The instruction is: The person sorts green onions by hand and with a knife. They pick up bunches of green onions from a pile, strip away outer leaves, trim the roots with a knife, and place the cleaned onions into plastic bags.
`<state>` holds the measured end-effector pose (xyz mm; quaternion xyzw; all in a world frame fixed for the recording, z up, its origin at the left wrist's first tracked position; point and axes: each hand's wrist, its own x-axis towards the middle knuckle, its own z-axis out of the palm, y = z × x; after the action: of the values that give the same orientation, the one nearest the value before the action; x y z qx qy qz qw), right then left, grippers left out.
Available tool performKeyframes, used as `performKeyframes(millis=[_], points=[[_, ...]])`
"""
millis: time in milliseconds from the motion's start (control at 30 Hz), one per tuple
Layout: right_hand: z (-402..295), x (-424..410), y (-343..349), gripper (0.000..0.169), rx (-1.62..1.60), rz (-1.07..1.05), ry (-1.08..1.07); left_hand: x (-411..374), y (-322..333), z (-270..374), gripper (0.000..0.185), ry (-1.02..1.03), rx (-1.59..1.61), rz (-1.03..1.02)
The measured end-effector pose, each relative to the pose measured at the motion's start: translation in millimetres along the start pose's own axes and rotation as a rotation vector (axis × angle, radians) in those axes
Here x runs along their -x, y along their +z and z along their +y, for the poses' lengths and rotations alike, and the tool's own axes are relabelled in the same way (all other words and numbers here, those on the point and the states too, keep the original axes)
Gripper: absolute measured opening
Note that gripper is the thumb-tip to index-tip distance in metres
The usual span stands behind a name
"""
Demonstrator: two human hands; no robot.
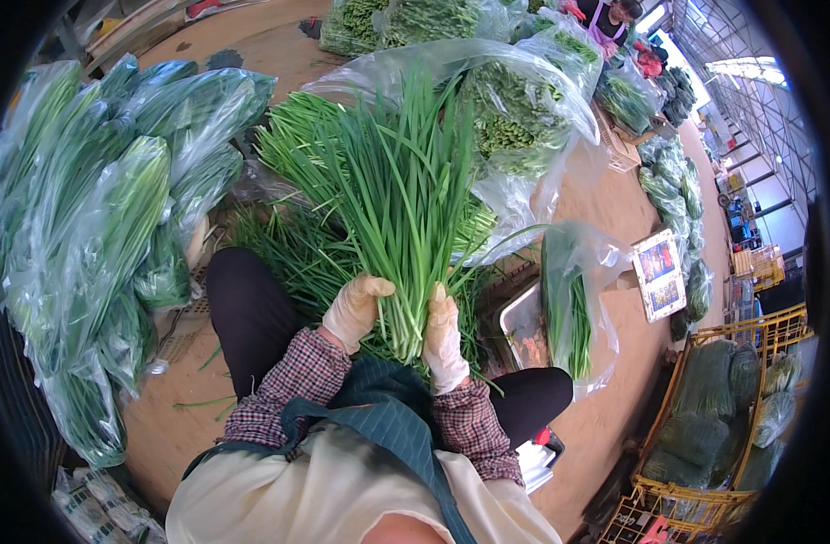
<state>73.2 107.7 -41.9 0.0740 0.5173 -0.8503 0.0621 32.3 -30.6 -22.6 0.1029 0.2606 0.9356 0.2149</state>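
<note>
Both my hands wear pale, thin gloves and hold one large bunch of long green leafy stalks, like garlic chives point(405, 197), by the pale stem ends. My left hand point(360, 309) grips the bunch from the left side, and my right hand point(444, 340) from the right. The leaves fan out away from me. Beneath and behind the bunch lie loose green stalks point(286, 245). More cut stalks point(299, 136) are piled beyond, on the left. To the right, a bag of green stalks point(570, 319) lies on a metal scale pan point(524, 330).
Bagged greens point(81, 224) are heaped on the left. Large open plastic bags of bundled greens point(513, 122) stand ahead. The scale's display point(660, 275) stands at the right. Yellow wire crates point(748, 493) hold bagged greens at the lower right. A person point(609, 24) is at the top right.
</note>
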Motion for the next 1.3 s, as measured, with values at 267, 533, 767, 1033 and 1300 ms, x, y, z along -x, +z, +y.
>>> performKeyframes(millis=[267, 533, 767, 1033, 1300], points=[[-18, 21, 12, 0.045, 0.328, -0.102, 0.087, 8, 14, 12, 0.086, -0.076, 0.104, -0.068], [-78, 42, 30, 0.018, 1.201, 0.113, -0.706, -2, 11, 4, 0.091, -0.004, 0.237, -0.152], [-34, 34, 57, 0.048, 1.831, 0.013, -0.892, -4, -2, -14, 0.091, 0.082, 0.264, -0.249], [-64, 48, 60, 0.036, 1.479, -0.147, -0.905, 6, 10, 3, 0.084, 0.039, 0.284, -0.099], [-121, 7, 64, 0.045, 1.275, 0.128, -1.009, 13, 15, 12, 0.08, -0.008, 0.243, -0.041]])
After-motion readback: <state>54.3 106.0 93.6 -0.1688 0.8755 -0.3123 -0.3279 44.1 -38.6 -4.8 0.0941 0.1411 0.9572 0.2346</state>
